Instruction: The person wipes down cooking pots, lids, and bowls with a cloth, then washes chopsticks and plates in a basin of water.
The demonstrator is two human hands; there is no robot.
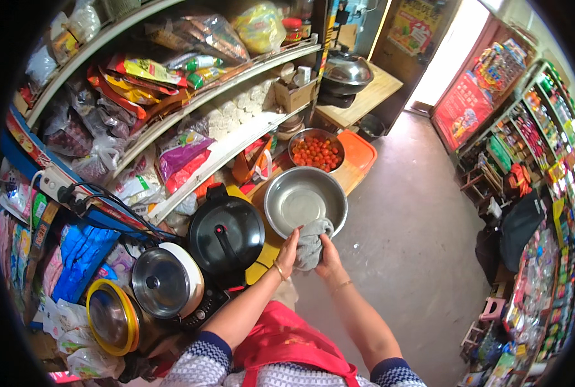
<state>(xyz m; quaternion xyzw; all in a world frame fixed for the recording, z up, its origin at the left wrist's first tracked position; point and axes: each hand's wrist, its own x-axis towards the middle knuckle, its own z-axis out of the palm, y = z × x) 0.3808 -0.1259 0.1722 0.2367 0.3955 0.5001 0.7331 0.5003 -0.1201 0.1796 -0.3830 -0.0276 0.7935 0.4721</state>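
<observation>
Both hands hold a bunched grey cloth at the near rim of a wide stainless steel basin. My left hand grips the cloth's left side, and my right hand grips its right side. Bits of the basin's bottom show wet-looking glare; whether it holds water is hard to tell. Just behind it stands a smaller metal bowl full of cherry tomatoes. An orange plastic lid or board lies to the right of that bowl.
Left of the basin sits a black lidded pressure cooker. Nearer are a glass-lidded white pot and a yellow-rimmed pot. Packed shelves rise along the left. A covered wok stands on a wooden table. Stocked shop shelves line the right.
</observation>
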